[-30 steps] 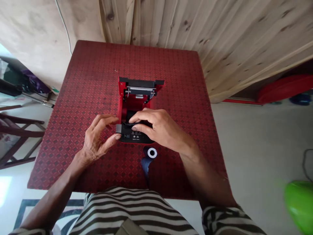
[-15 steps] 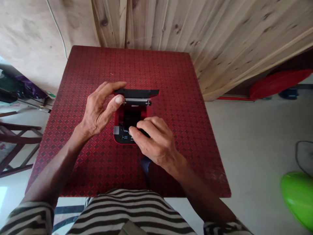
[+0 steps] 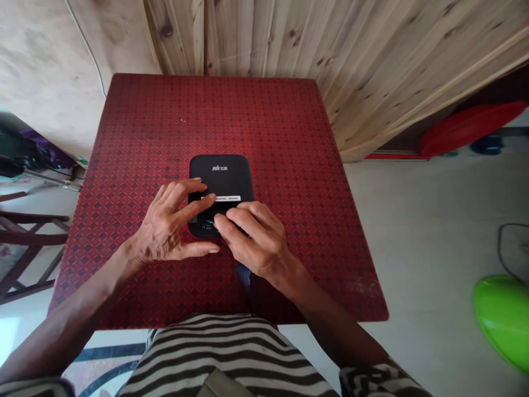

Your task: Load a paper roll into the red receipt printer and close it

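Observation:
A small black label printer [image 3: 221,179] with rounded corners and a thin red edge lies on the red table. Its lid is down, with pale lettering at the far end and a white barcode strip across it. My left hand [image 3: 167,223] rests with fingers spread, fingertips on the lid's left side and thumb just in front of the near edge. My right hand [image 3: 258,237] is closed in a pinch over the printer's near right part. A bit of something dark shows at its fingertips, but the fingers hide what it is.
The patterned red table [image 3: 289,138] meets a plank wall [image 3: 256,38] at the back. A wooden chair [image 3: 33,237] stands at the left. To the right a green rounded object [image 3: 504,320] sits on the pale floor, with a red object [image 3: 475,129] farther back.
The printer's lid, raised with its roller showing before, has come down shut. My left hand moved from the lid's raised edge down and toward me onto its top. My right hand stays pinched nearby.

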Available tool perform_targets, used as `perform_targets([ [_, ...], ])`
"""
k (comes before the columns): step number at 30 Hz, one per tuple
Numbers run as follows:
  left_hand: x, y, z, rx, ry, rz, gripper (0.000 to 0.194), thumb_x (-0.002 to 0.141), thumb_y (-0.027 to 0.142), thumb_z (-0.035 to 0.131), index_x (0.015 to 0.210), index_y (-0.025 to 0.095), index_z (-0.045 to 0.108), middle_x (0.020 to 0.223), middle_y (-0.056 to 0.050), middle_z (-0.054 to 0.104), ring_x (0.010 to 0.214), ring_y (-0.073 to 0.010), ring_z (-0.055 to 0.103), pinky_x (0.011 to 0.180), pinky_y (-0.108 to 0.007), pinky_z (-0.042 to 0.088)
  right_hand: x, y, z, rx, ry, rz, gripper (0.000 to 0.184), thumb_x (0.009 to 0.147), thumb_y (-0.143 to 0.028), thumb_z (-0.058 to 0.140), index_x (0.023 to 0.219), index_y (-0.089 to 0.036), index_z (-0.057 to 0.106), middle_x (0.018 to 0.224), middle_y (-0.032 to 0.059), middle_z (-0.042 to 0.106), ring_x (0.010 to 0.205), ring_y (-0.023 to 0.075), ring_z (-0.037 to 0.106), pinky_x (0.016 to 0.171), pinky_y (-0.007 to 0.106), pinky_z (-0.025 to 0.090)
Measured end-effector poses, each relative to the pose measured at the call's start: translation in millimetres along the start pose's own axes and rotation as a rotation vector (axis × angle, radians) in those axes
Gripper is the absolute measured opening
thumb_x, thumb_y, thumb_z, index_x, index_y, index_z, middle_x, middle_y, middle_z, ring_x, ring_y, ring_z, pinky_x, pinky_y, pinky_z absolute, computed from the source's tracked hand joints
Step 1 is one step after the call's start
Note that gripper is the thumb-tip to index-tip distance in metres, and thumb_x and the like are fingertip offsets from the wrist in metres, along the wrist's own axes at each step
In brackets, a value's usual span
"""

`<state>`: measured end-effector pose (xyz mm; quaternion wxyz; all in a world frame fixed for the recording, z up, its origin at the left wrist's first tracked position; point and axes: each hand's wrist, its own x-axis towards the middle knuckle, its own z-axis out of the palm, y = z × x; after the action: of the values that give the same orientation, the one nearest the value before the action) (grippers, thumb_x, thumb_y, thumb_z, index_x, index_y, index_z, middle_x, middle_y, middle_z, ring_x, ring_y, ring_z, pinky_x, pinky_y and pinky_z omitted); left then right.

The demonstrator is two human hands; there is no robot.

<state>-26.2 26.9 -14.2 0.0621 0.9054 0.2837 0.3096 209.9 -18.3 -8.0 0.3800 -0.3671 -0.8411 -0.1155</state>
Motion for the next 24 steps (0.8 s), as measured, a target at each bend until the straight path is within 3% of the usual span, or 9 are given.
perform_targets([
  [7, -1.9, 0.4, 6.6, -0.010, 0.038, -0.018, 0.076, 0.092, 0.074, 0.070, 0.149, 0.026, 0.059, 0.138, -0.018, 0.062, 0.130, -0.0363, 0.066, 0.105, -0.055, 0.061, -1.1, 1.1, 2.7, 0.007, -0.013, 0.005, 0.006, 0.101, -0.012, 0.070, 0.104, -0.013, 0.076, 0.085, 0.0049, 0.075, 0.082, 0.0184, 0.066, 0.074, 0.035, 0.056],
  [10, -5.6, 0.2, 9.9, -0.015, 0.036, -0.034, 0.077, 0.091, 0.071, 0.074, 0.153, 0.029, 0.056, 0.142, -0.017, 0.061, 0.134, -0.0365, 0.064, 0.108, -0.057, 0.060, -0.2, 5.8, -5.5, 0.053, -0.016, 0.037, 0.017, 0.103, -0.025, 0.071, 0.117, -0.016, 0.075, 0.097, 0.0077, 0.078, 0.091, 0.0219, 0.069, 0.082, 0.038, 0.059],
  [13, -10.4, 5.8, 9.6, -0.045, -0.003, -0.074, 0.078, 0.093, 0.067, 0.074, 0.157, 0.030, 0.051, 0.149, -0.018, 0.058, 0.144, -0.0393, 0.058, 0.115, -0.061, 0.056, -2.7, 19.8, -16.4, 0.132, 0.044, 0.199, 0.025, 0.105, -0.030, 0.069, 0.129, -0.022, 0.073, 0.107, 0.0083, 0.080, 0.100, 0.0245, 0.071, 0.091, 0.043, 0.059],
  [15, -14.7, 13.1, 7.0, -0.041, 0.015, -0.108, 0.075, 0.095, 0.062, 0.074, 0.159, 0.030, 0.050, 0.153, -0.017, 0.056, 0.148, -0.0392, 0.055, 0.118, -0.062, 0.054, -10.7, 33.8, -18.4, 0.182, 0.079, 0.370, 0.020, 0.107, -0.029, 0.064, 0.123, -0.024, 0.075, 0.105, 0.0071, 0.080, 0.098, 0.0232, 0.072, 0.091, 0.042, 0.058],
  [20, -32.2, 27.4, 4.7, 0.066, 0.197, -0.183, 0.063, 0.094, 0.048, 0.081, 0.150, 0.032, 0.058, 0.142, -0.012, 0.065, 0.131, -0.0317, 0.068, 0.109, -0.051, 0.063, -50.2, 62.0, 9.5, 0.436, -0.038, 0.754, 0.032, 0.110, -0.037, 0.054, 0.094, -0.022, 0.078, 0.087, 0.0039, 0.076, 0.079, 0.0178, 0.070, 0.075, 0.032, 0.053],
  [24, -46.0, 24.1, 17.8, 0.108, 0.228, -0.140, 0.065, 0.092, 0.038, 0.084, 0.149, 0.023, 0.058, 0.128, -0.012, 0.072, 0.114, -0.0261, 0.075, 0.098, -0.038, 0.066, -68.0, 64.9, 38.1, 0.501, -0.121, 0.762, 0.034, 0.106, -0.039, 0.058, 0.083, -0.021, 0.073, 0.079, 0.0021, 0.070, 0.073, 0.0161, 0.064, 0.071, 0.030, 0.048],
])
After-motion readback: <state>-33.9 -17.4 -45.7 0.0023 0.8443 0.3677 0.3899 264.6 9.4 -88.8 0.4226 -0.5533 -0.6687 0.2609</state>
